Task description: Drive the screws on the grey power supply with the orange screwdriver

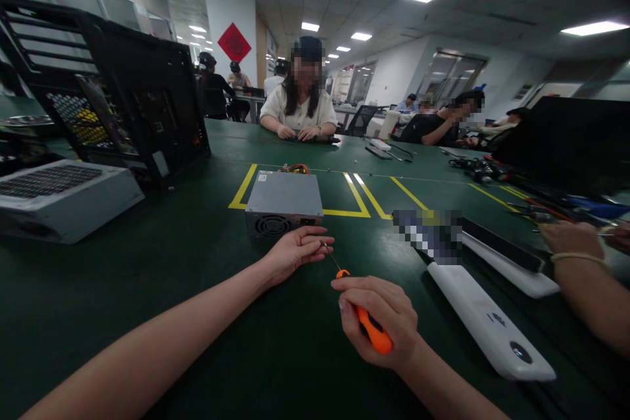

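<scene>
An orange and black screwdriver (pixel 377 335) is gripped in my right hand (pixel 388 318), its thin metal shaft pointing up and left. The shaft's tip meets the fingers of my left hand (pixel 295 254). Thumb and fingers of that hand are pinched together at the tip; anything small between them is too fine to make out. Just beyond my left hand sits a grey computer power supply (pixel 285 193), its fan grille and socket facing me. A bundle of coloured wires (pixel 298 169) comes out behind it.
A black computer case (pixel 142 98) and another power supply (pixel 69 200) stand at left. White handheld devices (pixel 492 321) lie at right, near another person's hand (pixel 571 243). Yellow tape (pixel 344 213) marks the green table (pixel 197 341). A person (pixel 300 98) sits opposite.
</scene>
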Demonstrator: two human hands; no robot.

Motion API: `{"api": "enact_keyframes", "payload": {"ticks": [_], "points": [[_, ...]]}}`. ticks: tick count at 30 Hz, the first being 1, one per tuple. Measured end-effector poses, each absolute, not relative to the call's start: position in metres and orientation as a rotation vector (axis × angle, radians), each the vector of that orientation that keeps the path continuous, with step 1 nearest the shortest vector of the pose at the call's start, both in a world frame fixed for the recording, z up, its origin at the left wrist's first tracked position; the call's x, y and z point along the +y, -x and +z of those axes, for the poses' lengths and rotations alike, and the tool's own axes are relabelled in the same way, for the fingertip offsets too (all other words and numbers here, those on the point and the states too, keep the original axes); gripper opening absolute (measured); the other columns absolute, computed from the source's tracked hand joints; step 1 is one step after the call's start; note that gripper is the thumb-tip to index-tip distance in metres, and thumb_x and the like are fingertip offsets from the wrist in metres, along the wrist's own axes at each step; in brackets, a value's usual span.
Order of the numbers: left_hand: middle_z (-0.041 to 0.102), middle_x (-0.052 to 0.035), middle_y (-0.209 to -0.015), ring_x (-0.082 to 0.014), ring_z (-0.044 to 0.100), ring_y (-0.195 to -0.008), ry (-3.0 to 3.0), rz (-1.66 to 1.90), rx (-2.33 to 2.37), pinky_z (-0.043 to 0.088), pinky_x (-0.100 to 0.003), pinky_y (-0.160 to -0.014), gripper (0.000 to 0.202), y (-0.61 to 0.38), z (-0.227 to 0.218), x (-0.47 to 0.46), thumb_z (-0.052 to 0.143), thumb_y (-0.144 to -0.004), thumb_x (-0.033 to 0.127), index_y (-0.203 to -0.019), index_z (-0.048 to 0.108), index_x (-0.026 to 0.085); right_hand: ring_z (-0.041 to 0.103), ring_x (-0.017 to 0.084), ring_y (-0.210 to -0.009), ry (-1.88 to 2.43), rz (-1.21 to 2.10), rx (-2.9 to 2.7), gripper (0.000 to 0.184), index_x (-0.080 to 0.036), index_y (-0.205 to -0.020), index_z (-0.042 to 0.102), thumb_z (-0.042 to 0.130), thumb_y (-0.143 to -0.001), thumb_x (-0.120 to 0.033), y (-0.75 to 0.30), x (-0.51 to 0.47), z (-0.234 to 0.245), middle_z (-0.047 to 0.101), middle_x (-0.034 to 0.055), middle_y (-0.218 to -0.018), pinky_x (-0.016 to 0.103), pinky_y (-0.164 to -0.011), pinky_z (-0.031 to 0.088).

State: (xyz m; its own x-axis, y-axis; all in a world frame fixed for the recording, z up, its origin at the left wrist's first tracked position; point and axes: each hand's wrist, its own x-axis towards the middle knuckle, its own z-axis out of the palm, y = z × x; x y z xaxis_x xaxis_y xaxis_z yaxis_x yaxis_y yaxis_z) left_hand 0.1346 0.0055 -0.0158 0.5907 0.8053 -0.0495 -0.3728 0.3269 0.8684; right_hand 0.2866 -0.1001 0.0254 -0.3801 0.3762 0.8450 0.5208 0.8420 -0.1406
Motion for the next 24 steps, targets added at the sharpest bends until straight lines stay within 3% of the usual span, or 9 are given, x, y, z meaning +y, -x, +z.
{"api": "enact_keyframes", "payload": {"ticks": [7,14,24], "points": [[0.057,-0.0136,-0.118,-0.0162,0.059,-0.101,-0.896,0.829,0.481,0.046,-0.023,-0.084,0.036,-0.1328,-0.0159,0.007,0.057,-0.077,0.01,-0.113,0.052,0.013,0.062,0.013,-0.059,0.655,-0.179,-2.058,0.01,-0.014,-0.077,0.055,0.054,-0.07,-0.007,-0.2839,-0.0997,0.0246,0.066,0.0061,-0.072,0.024,-0.052,0.049],[0.055,-0.018,-0.118,-0.0199,0.057,-0.105,-0.793,0.79,0.468,0.04,-0.032,-0.094,0.032,-0.1355,-0.0189,0.0077,0.052,-0.082,0.015,-0.113,0.051,0.009,0.062,0.013,-0.06,0.675,-0.193,-2.101,0.008,-0.015,-0.077,0.055,0.054,-0.072,-0.009,-0.2797,-0.0986,0.0214,0.066,0.0058,-0.073,0.024,-0.052,0.049],[0.055,-0.0177,-0.119,-0.0214,0.057,-0.104,-0.786,0.753,0.517,0.044,-0.034,-0.089,0.031,-0.136,-0.0145,0.0041,0.053,-0.081,0.016,-0.111,0.051,0.011,0.061,0.012,-0.059,0.746,-0.239,-2.126,0.007,-0.014,-0.077,0.055,0.054,-0.072,-0.01,-0.2786,-0.0966,0.0184,0.066,0.0052,-0.072,0.024,-0.052,0.049]]}}
